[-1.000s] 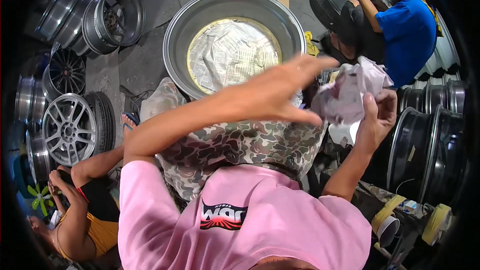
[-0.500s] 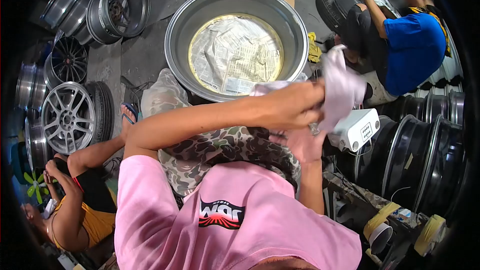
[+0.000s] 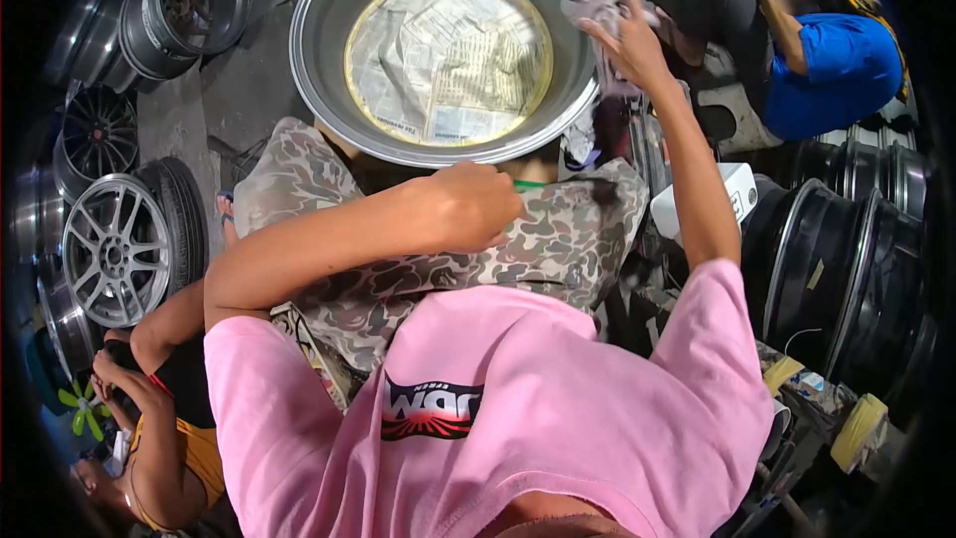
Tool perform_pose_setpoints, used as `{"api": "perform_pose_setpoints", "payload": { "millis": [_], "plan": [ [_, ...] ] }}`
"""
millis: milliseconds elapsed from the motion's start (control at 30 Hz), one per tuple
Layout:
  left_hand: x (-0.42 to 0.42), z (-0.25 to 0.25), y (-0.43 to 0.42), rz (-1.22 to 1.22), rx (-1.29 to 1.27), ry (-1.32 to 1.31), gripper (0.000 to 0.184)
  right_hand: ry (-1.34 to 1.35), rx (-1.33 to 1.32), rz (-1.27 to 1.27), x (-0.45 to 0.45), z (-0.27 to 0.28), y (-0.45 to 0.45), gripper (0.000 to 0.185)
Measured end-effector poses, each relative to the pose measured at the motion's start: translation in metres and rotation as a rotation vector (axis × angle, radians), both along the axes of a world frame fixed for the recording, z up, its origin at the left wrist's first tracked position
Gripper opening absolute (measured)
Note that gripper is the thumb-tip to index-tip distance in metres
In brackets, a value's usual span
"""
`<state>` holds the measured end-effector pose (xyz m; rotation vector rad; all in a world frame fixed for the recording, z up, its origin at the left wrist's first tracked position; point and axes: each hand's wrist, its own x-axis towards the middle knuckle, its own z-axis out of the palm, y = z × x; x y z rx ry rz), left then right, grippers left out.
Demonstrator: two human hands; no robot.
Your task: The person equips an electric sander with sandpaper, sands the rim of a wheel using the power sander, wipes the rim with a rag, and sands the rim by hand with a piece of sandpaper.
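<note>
A large grey wheel barrel [image 3: 321, 50] lies before me, its round middle covered by newspaper [image 3: 448, 60] with a yellowish edge. My right hand [image 3: 629, 45] is closed on a crumpled pale pink cloth [image 3: 596, 2], which lies against the barrel's right rim. Below the near rim, over my camouflage-covered lap, my left hand [image 3: 470, 207] is curled into a fist. Its fingers are turned away, and anything inside it is hidden.
Wheels and a tyre [image 3: 177, 224] stand at the left, near a seated person in yellow [image 3: 184, 458]. Dark rims [image 3: 812, 269] line the right side beside a white box [image 3: 712, 194]. A person in blue [image 3: 832, 75] sits at the upper right.
My right hand has moved up and forward to the barrel's rim and now holds the cloth. My left hand has let go of it and drawn back to the left, closed. The barrel appears higher in view.
</note>
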<state>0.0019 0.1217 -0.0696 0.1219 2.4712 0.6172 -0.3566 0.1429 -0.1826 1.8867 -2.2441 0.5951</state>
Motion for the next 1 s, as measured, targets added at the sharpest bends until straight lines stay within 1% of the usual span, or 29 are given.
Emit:
{"api": "perform_pose_setpoints", "payload": {
  "millis": [33, 67, 133, 167, 200, 233, 267, 300, 333, 367, 433, 467, 500, 533, 567, 600, 633, 667, 700, 733, 767, 800, 867, 933, 1000],
  "plan": [
    [0.005, 0.002, -0.001, 0.017, 0.023, -0.024, 0.037, 0.067, 0.106, 0.035, 0.001, -0.005, -0.007, 0.049],
    [0.010, 0.004, -0.005, 0.035, 0.042, -0.046, 0.036, 0.026, 0.102, 0.037, 0.006, -0.006, -0.004, 0.047],
    [0.024, 0.013, -0.022, 0.137, 0.083, 0.059, 0.037, -0.049, 0.099, 0.049, 0.030, -0.001, 0.015, 0.044],
    [0.028, 0.027, -0.032, 0.203, 0.087, 0.107, 0.037, -0.043, 0.078, 0.018, 0.053, -0.001, 0.034, 0.036],
    [0.031, 0.039, -0.042, 0.264, 0.090, 0.156, 0.037, -0.049, 0.005, 0.021, 0.078, -0.006, 0.053, 0.032],
    [0.036, 0.046, -0.049, 0.323, 0.055, 0.212, 0.036, -0.189, 0.214, -0.199, 0.121, 0.003, 0.069, 0.026],
    [0.042, 0.052, -0.057, 0.383, 0.020, 0.265, 0.036, -0.260, 0.217, -0.164, 0.155, 0.006, 0.084, 0.036],
    [0.046, 0.056, -0.071, 0.388, -0.010, 0.295, 0.036, -0.132, -0.048, -0.104, 0.225, -0.006, 0.092, 0.049],
    [0.045, 0.059, -0.071, 0.377, 0.011, 0.332, 0.036, -0.253, 0.007, -0.090, 0.259, -0.006, 0.086, 0.058],
    [0.046, 0.062, -0.071, 0.370, 0.026, 0.374, 0.035, -0.474, 0.029, -0.087, 0.287, 0.003, 0.073, 0.051],
    [0.044, 0.064, -0.065, 0.363, 0.095, 0.475, 0.033, -0.957, 0.018, 0.109, 0.325, -0.024, 0.044, 0.041],
    [0.043, 0.067, -0.065, 0.356, 0.134, 0.473, 0.033, -1.197, 0.023, 0.180, 0.344, -0.038, 0.029, 0.036],
    [0.041, 0.070, -0.066, 0.353, 0.171, 0.475, 0.032, -1.430, -0.121, 0.222, 0.354, -0.028, 0.018, 0.036],
    [0.040, 0.073, -0.069, 0.353, 0.207, 0.479, 0.031, -1.149, -0.071, 0.153, 0.351, -0.017, 0.022, 0.038],
    [0.043, 0.073, -0.079, 0.381, 0.191, 0.549, 0.031, -0.868, -0.023, 0.071, 0.344, 0.017, 0.022, 0.039],
    [0.051, 0.073, -0.090, 0.413, 0.180, 0.613, 0.031, -0.753, 0.255, 0.108, 0.329, 0.005, 0.036, 0.041],
    [0.057, 0.083, -0.102, 0.491, 0.135, 0.570, 0.031, -0.640, 0.132, 0.085, 0.313, 0.012, 0.057, 0.046],
    [0.067, 0.086, -0.110, 0.607, 0.086, 0.603, 0.031, -0.558, 0.110, 0.048, 0.292, 0.014, 0.073, 0.046],
    [0.078, 0.091, -0.116, 0.686, 0.030, 0.613, 0.030, -0.456, 0.138, -0.043, 0.265, 0.020, 0.087, 0.046],
    [0.087, 0.093, -0.121, 0.768, -0.031, 0.625, 0.030, -0.415, 0.090, -0.104, 0.236, 0.021, 0.097, 0.042],
    [0.094, 0.091, -0.126, 0.786, -0.045, 0.626, 0.029, -0.406, 0.139, -0.143, 0.202, 0.024, 0.099, 0.039],
    [0.101, 0.089, -0.129, 0.805, -0.059, 0.622, 0.029, -0.307, 0.051, -0.115, 0.167, 0.022, 0.094, 0.038],
    [0.111, 0.085, -0.131, 0.829, -0.057, 0.598, 0.029, -0.102, 0.063, -0.223, 0.108, 0.021, 0.063, 0.039],
    [0.115, 0.078, -0.127, 0.863, -0.028, 0.559, 0.029, -0.035, -0.021, -0.206, 0.046, 0.007, 0.009, 0.037],
    [0.121, 0.073, -0.126, 0.857, -0.071, 0.570, 0.029, 0.062, 0.023, -0.241, 0.009, -0.005, -0.065, 0.035]
  ]
}}
